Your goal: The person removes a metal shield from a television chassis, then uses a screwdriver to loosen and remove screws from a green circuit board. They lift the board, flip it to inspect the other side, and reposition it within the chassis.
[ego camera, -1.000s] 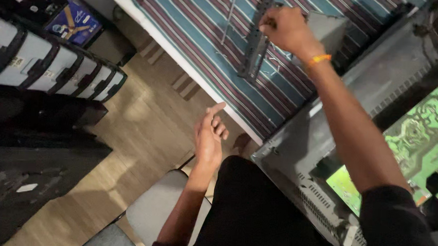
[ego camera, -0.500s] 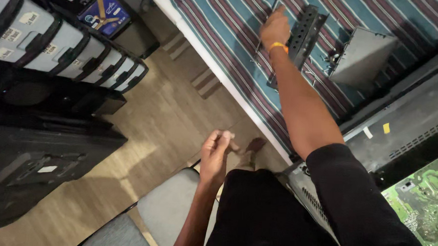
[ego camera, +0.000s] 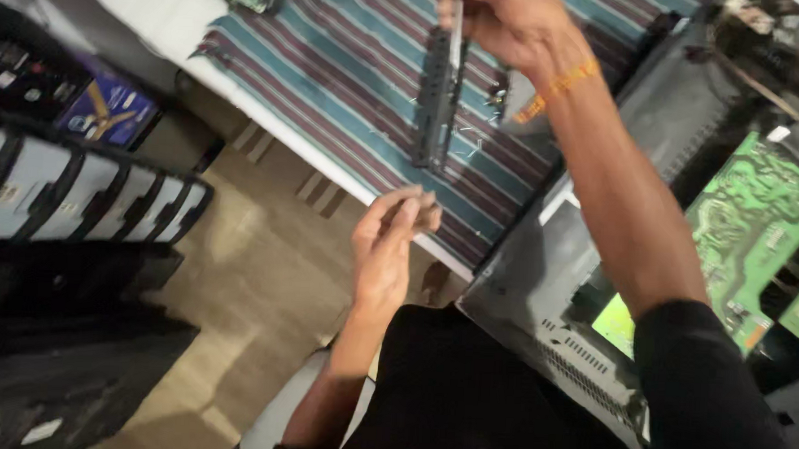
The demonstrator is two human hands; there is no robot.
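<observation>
the right hand [ego camera: 507, 23] has the long dark perforated metal bracket [ego camera: 436, 100] pinched by its top end, lifted off the striped cloth [ego camera: 334, 78] at the far side; left hand [ego camera: 389, 251] hangs loose and empty nearer; opened tv chassis [ego camera: 597, 215] on the right looks half stripped, green boards [ego camera: 750, 222] not out yet

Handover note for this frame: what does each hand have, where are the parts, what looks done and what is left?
Right hand: gripping the top end of a long dark perforated metal bracket, lifted above the striped cloth.
Left hand: empty, fingers loosely curled, raised beside the table edge, apart from the bracket.
Open TV chassis with green circuit boards lies to the right.
Done: bracket is free in hand.
Left: bracket not yet set down anywhere.
</observation>
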